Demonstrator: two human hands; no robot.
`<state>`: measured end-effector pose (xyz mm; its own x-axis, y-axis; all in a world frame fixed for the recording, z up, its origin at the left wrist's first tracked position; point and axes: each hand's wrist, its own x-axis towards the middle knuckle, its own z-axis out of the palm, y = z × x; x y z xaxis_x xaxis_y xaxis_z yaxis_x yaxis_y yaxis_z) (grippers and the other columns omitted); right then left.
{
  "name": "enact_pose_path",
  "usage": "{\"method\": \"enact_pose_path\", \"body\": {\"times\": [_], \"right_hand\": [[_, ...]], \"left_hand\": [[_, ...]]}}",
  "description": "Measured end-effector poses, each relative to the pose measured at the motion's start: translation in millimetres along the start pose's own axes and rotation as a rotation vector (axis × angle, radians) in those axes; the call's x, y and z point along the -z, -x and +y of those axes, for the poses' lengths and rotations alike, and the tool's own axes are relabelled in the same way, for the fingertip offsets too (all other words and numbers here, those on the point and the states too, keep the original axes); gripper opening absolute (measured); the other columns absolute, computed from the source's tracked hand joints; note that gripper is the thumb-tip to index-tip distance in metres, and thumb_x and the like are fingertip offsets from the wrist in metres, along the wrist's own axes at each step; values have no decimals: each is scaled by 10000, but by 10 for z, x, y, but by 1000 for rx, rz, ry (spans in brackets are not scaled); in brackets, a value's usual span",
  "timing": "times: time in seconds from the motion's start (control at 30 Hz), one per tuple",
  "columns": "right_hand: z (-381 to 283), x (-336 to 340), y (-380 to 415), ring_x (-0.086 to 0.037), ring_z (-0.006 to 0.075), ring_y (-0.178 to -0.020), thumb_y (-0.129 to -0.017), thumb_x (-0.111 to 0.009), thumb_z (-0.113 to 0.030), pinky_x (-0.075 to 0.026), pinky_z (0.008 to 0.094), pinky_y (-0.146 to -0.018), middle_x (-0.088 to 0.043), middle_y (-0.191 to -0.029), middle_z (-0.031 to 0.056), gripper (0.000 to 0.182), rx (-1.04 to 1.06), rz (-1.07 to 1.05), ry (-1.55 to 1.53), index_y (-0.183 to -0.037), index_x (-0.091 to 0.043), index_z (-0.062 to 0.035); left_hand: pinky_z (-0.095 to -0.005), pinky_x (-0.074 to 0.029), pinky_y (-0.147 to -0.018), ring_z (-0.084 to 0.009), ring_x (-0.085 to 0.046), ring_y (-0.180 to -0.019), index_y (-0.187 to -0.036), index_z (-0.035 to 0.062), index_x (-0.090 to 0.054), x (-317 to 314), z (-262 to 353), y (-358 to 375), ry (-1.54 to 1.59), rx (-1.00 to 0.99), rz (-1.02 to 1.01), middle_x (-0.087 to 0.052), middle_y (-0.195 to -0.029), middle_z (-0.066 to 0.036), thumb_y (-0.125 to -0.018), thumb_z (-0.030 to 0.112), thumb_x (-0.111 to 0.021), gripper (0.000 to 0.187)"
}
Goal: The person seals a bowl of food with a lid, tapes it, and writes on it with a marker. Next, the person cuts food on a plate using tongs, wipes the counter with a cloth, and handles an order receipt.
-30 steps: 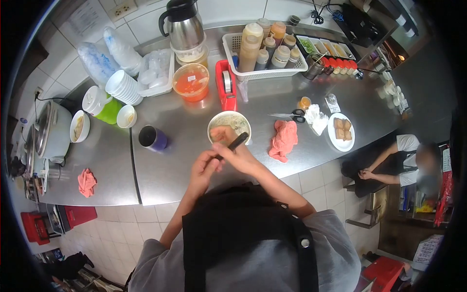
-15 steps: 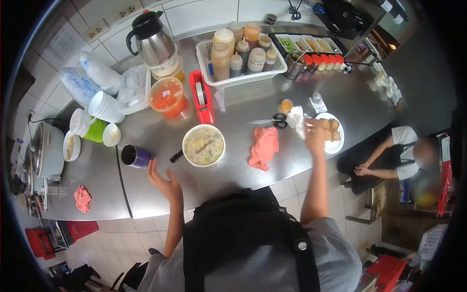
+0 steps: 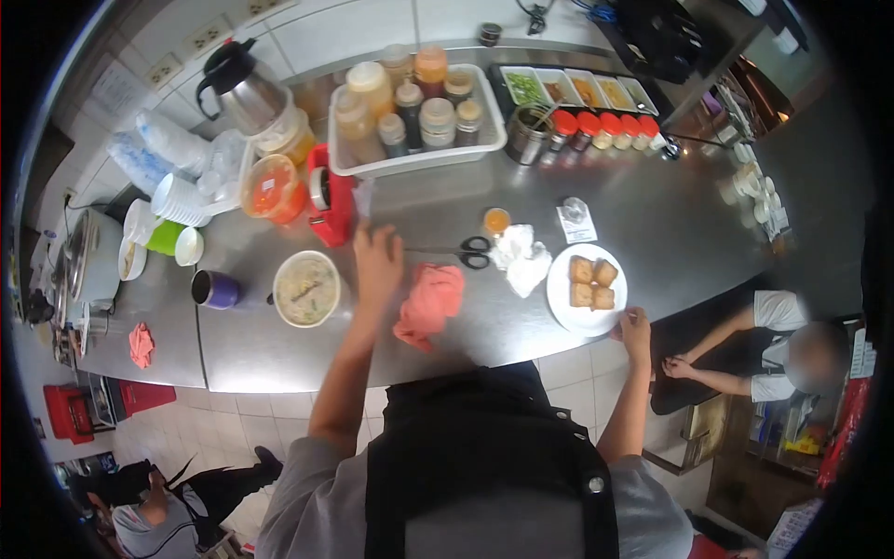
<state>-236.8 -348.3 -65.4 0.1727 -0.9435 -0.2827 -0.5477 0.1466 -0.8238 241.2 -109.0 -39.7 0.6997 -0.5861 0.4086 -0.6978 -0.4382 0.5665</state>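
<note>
My right hand (image 3: 635, 334) is at the lower right rim of a white plate (image 3: 560, 312), its fingers closed on the edge. Several browned cubes that look like fried tofu (image 3: 593, 283) sit on this plate. My left hand (image 3: 377, 265) is over the counter, fingers apart and slightly blurred, with nothing visible in it. It hovers between a white paper tub of soupy food (image 3: 307, 288) and a crumpled pink cloth (image 3: 430, 303). Black-handled scissors (image 3: 475, 252) point towards my left hand. Beside them lie a crumpled white tissue (image 3: 520, 259) and a small cup of orange sauce (image 3: 496, 221).
A white basket (image 3: 419, 163) of sauce bottles stands at the back, beside a red tape dispenser (image 3: 332, 200). Red-lidded jars (image 3: 603, 131) line the back right. A purple cup (image 3: 216, 290) stands at left. One person sits at right; another is at lower left.
My left hand has moved right, from beside the purple cup past the paper tub. My right hand has shifted from above the browned cubes to the plate's near rim. The view has shifted.
</note>
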Motion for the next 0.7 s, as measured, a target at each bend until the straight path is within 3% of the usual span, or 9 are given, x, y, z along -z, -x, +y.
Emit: {"method": "enact_pose_path", "body": {"times": [0.13, 0.2, 0.27, 0.43, 0.53, 0.57, 0.6, 0.67, 0.7], "right_hand": [[-144, 61, -55, -643, 134, -674, -903, -548, -60, -597, 274, -545, -619, -897, 82, 245, -101, -138, -164, -1127, -531, 34], [-173, 151, -94, -589, 116, -730, -920, -542, -96, -584, 271, -606, -578, -899, 57, 249, -117, -167, -145, -1145, -535, 12], [-124, 206, -151, -578, 106, -724, -928, -529, -99, -576, 258, -602, -577, -907, 43, 240, -139, -182, -210, -1150, -538, -8], [-74, 454, -185, -546, 90, -664, -942, -496, -74, -590, 255, -581, -575, -882, 28, 208, -177, -102, -269, -1137, -531, -14], [13, 567, -291, -545, 70, -694, -946, -502, -85, -591, 247, -586, -568, -880, 24, 208, -159, -55, -207, -1140, -533, -19], [53, 591, -349, -611, 180, -723, -916, -530, -69, -593, 343, -653, -597, -880, 60, 239, -162, -10, -178, -1147, -532, -8], [72, 544, -394, -611, 180, -723, -916, -530, -69, -593, 343, -653, -597, -880, 60, 239, -158, -5, -192, -1147, -532, -8], [77, 506, -474, -632, 349, -883, -866, -572, -50, -546, 433, -797, -610, -989, 146, 308, 167, 368, 659, -1167, -533, 7], [-394, 363, -260, -559, 442, -1058, -818, -612, -53, -472, 466, -905, -569, -1124, 214, 376, 141, 458, 656, -1181, -540, 12]], "left_hand": [[-519, -395, -990, -447, -449, -1210, -1077, 12, -638, -572, -434, -280, -266, 151, 41, -445, -1335, -270, -896, 212, -590, 274], [-521, -428, -921, -399, -500, -1125, -1015, 9, -646, -524, -360, -312, -284, 343, -78, -514, -1236, -213, -901, 217, -572, 248], [-506, -445, -854, -357, -554, -1004, -988, 6, -633, -435, -291, -170, -279, 276, 38, -581, -1045, -167, -876, 172, -609, 202], [-345, -476, -609, -271, -606, -647, -965, 15, -603, 63, 216, 270, 135, 298, 43, -619, -737, -110, -839, 71, -670, 154], [-294, -454, -550, -180, -585, -590, -967, 26, -598, 360, 533, 540, 254, 294, 28, -626, -715, -85, -881, 97, -648, 122], [-294, -454, -550, -180, -585, -590, -967, 26, -598, 405, 558, 630, 252, 283, 35, -626, -715, -85, -881, 97, -648, 122], [-289, -455, -567, -146, -594, -633, -975, 21, -593, 449, 575, 716, 304, 283, 1, -632, -731, -75, -898, 121, -639, 135], [-285, -456, -585, -111, -604, -676, -982, 15, -588, 501, 674, 834, 362, 274, -47, -638, -747, -65, -916, 146, -630, 153], [-278, -457, -595, -109, -595, -672, -993, 19, -590, 557, 783, 869, 393, 324, -63, -631, -745, -54, -927, 153, -619, 152]]}}
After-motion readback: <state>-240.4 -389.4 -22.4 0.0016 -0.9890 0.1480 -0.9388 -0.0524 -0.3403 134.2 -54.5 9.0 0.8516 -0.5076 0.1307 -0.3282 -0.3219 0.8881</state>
